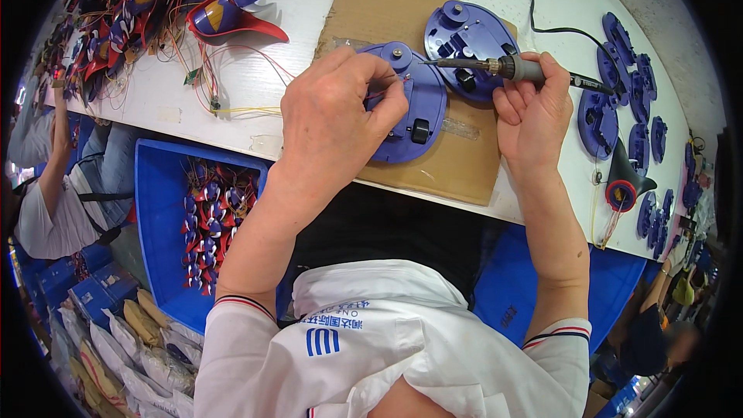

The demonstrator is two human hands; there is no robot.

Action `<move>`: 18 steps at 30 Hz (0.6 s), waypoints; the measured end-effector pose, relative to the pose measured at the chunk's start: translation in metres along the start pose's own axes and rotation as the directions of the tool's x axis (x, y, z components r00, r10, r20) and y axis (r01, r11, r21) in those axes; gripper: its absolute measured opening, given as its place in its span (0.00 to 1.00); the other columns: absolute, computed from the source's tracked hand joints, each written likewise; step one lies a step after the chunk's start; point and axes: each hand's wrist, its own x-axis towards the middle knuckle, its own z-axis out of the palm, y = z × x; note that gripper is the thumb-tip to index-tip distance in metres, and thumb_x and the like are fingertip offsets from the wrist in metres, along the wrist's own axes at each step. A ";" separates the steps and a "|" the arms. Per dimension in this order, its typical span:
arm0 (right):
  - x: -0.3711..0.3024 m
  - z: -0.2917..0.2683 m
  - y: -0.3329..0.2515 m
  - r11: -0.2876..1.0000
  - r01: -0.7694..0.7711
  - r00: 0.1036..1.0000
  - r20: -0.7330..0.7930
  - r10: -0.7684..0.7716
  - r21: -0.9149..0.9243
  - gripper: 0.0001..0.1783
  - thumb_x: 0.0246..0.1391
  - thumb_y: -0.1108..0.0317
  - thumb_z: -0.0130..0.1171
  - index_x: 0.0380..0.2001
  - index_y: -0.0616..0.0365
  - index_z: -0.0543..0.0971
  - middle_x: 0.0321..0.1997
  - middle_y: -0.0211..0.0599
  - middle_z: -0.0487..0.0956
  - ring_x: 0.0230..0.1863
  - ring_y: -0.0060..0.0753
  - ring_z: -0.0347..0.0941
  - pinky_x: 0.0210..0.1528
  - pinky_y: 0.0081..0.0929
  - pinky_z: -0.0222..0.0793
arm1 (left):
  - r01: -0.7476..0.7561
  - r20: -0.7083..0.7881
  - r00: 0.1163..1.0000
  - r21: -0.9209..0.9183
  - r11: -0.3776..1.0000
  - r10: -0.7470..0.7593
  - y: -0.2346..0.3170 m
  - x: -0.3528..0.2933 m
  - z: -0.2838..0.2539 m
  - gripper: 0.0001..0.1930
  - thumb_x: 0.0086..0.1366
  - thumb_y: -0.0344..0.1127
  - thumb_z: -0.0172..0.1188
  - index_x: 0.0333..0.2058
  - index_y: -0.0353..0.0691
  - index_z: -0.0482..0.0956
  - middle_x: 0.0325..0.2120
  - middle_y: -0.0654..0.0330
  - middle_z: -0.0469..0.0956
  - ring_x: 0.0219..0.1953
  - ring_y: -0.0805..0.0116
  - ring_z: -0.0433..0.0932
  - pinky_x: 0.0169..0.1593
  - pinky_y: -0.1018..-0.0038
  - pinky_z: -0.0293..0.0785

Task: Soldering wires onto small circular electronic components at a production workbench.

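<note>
My right hand (534, 104) is closed around the grey grip of a soldering iron (526, 69). Its tip points left, over a purple plastic base (426, 101) lying on a cardboard sheet (379, 8). Above that same base my left hand (337, 112) has thumb and forefinger pinched together on a thin wire, a reddish bit of which shows by the fingers. A round post and a black block stand out on the base; my left hand covers its left part. A second purple base (472, 35) with black parts lies just behind, partly beneath the iron.
Red-and-purple bird-shaped shells (228, 15) with loose wires crowd the table's far left. More purple bases (600, 124) lie to the right, near a black-and-red shell (623, 186). The iron's cable (532, 0) crosses the back. A blue bin (162, 217) holds several shells; a person (58, 201) sits left.
</note>
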 end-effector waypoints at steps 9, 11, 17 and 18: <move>0.003 0.002 -0.011 0.997 0.024 0.997 -0.070 -0.019 0.072 0.10 0.56 0.63 0.50 0.32 0.59 0.72 0.17 0.26 0.65 0.12 0.11 0.41 0.12 0.11 0.38 | -0.002 -0.008 1.000 0.003 1.000 0.002 0.000 -0.001 -0.001 0.04 0.44 0.25 0.62 0.19 0.38 0.75 0.16 0.64 0.68 0.17 0.72 0.64 0.21 0.78 0.61; 0.002 0.003 -0.014 0.997 0.035 0.994 -0.103 -0.028 0.068 0.11 0.56 0.62 0.50 0.30 0.60 0.72 0.15 0.24 0.60 0.13 0.12 0.41 0.12 0.13 0.38 | 0.005 -0.002 1.000 0.002 1.000 -0.005 0.000 -0.002 0.000 0.04 0.44 0.25 0.62 0.19 0.38 0.75 0.16 0.64 0.68 0.17 0.72 0.64 0.21 0.78 0.61; 0.003 0.004 -0.016 0.997 0.036 0.992 -0.124 -0.027 0.071 0.12 0.56 0.61 0.49 0.29 0.60 0.72 0.13 0.22 0.56 0.13 0.13 0.41 0.13 0.14 0.38 | 0.012 0.010 1.000 0.031 0.999 -0.012 0.002 0.001 -0.001 0.05 0.44 0.25 0.63 0.19 0.39 0.75 0.16 0.65 0.68 0.17 0.72 0.64 0.21 0.78 0.61; 0.003 0.004 -0.015 0.997 0.033 0.992 -0.120 -0.024 0.073 0.12 0.56 0.61 0.49 0.29 0.60 0.72 0.13 0.22 0.56 0.13 0.13 0.41 0.13 0.14 0.38 | 0.012 0.013 1.000 0.041 0.999 -0.012 0.002 0.000 -0.001 0.05 0.44 0.26 0.63 0.19 0.39 0.75 0.16 0.65 0.68 0.17 0.72 0.64 0.21 0.78 0.61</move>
